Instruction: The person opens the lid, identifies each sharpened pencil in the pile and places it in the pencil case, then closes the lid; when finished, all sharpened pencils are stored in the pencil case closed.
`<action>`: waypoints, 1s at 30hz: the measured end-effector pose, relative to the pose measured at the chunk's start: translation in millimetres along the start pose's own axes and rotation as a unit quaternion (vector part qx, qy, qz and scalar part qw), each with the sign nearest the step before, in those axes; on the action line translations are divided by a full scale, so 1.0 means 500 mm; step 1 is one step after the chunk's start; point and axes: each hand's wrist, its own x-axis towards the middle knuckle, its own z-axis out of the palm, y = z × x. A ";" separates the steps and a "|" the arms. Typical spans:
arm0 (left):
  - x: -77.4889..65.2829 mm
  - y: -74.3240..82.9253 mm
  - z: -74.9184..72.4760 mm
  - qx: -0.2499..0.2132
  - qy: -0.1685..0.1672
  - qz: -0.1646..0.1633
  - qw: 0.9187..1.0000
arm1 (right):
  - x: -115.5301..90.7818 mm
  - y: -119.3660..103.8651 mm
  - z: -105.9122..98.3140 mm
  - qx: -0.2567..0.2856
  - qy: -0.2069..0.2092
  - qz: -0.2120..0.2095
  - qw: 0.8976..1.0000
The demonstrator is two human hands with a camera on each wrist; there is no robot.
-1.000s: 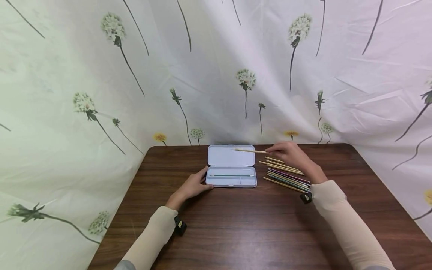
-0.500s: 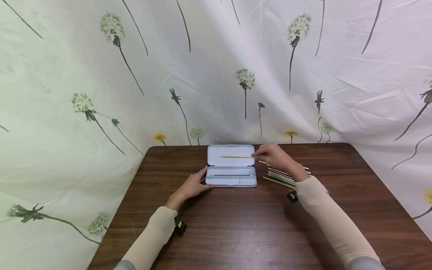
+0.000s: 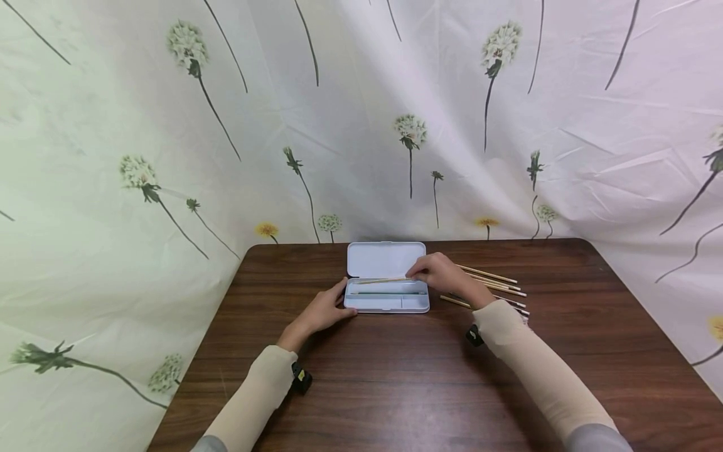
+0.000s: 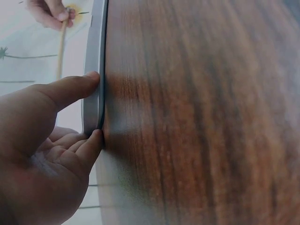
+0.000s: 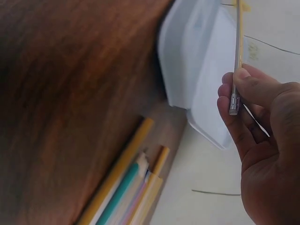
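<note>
A white pencil case (image 3: 415, 305) lies with its lid (image 3: 386, 258) folded back, a green pencil (image 3: 390, 293) lengthwise in its long compartment. At the case's left end, my left hand (image 3: 322, 311) holds it with the thumb on the front side and fingers round the end; the left wrist view shows the thumb (image 4: 77, 89) against the case wall (image 4: 92, 110). My right hand (image 3: 443, 274) pinches a yellow pencil (image 3: 381, 280) by its blunt end between thumb and fingers. That pencil is over the case's back edge, its tip pointing left. In the right wrist view its end (image 5: 235, 103) shows below the thumb.
Several more pencils (image 3: 497, 278) lie on the brown wooden table (image 3: 384, 376) right of the case, partly hidden under the right hand and sleeve. A teal pencil (image 5: 119, 194) lies among them. Behind the table hangs a white cloth (image 3: 361, 125) with a dandelion print.
My right hand has carried the yellow pencil left and toward me, from in front of the lid down over the case's back compartment. The left hand has stayed on the case.
</note>
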 end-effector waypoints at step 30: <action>-0.001 0.003 -0.002 -0.005 -0.001 -0.007 1.000 | -0.001 -0.016 0.048 -0.124 -0.078 -0.008 0.989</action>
